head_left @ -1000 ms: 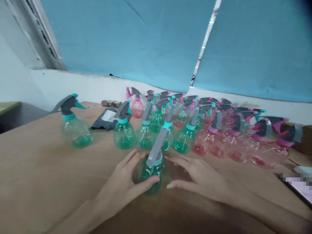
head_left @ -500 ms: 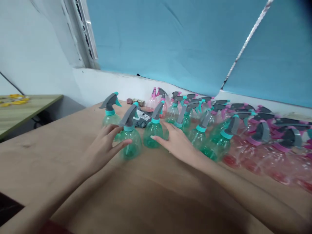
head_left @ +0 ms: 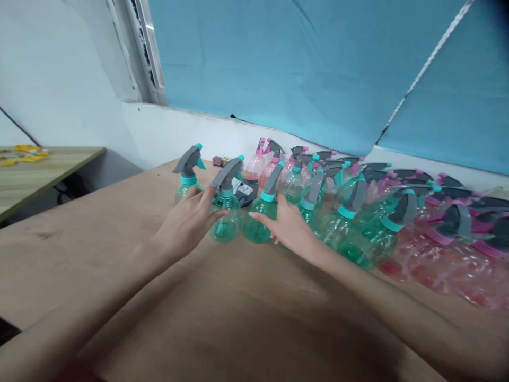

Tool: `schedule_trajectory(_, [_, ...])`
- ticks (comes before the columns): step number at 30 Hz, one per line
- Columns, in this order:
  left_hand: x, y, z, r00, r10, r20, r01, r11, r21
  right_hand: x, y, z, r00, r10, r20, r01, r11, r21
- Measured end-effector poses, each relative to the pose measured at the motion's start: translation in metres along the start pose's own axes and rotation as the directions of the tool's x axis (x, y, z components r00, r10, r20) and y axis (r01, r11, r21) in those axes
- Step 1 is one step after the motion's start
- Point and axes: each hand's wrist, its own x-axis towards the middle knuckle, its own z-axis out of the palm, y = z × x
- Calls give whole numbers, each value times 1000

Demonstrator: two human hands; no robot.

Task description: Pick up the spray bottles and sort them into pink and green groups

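- Green spray bottle (head_left: 227,220) stands upright on the wooden table (head_left: 238,307), just in front of the black packet (head_left: 245,192).
- The left hand (head_left: 190,225) is open, fingers spread, with the thumb and fingertips touching this bottle's left side.
- A second green spray bottle (head_left: 258,225) stands in front of the packet, slightly to its right. The right hand (head_left: 289,229), open with fingers straight, rests against it.
- A third green spray bottle (head_left: 186,183) stands left of the packet.
- Pink spray bottles (head_left: 437,249) crowd the table well to the right of the packet.
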Motion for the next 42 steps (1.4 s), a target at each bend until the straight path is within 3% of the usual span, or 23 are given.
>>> schedule_trajectory(3, [3,2,0,1000,12,8,-12,1000,9,1,1,2,996,75,-44,-73,997,37])
schedule_trajectory(8, [7,6,0,1000,-10,22,10,1000,7,2,0,1,996,77,-46,-74,996,54])
schedule_trajectory(15, [-9,9,5,987,-62,-149,46,993,-110,-2,-1,-2,998,62,-19,-60,996,62])
schedule_trajectory(19, [-27,25,0,969,-130,-210,90,977,-194,-10,-6,-6,997,72,-27,-72,997,13])
schedule_trajectory(25, [-35,71,-14,989,-140,-43,115,921,-372,-45,-16,-15,1000,12,7,-12,997,-75])
schedule_trajectory(29, [-22,109,-24,995,-83,64,104,822,-560,-80,-21,-30,1000,-2,15,4,989,-145])
schedule_trajectory(34, [-6,169,-31,991,-26,132,108,744,-659,-120,-13,-59,997,-62,47,70,977,-202])
schedule_trajectory(38, [1,213,-22,985,-9,170,136,641,-755,-147,8,-81,998,-46,45,55,971,-234])
schedule_trajectory(42, [6,251,-3,980,30,196,153,515,-843,-169,35,-100,998,-51,-35,41,970,-240])
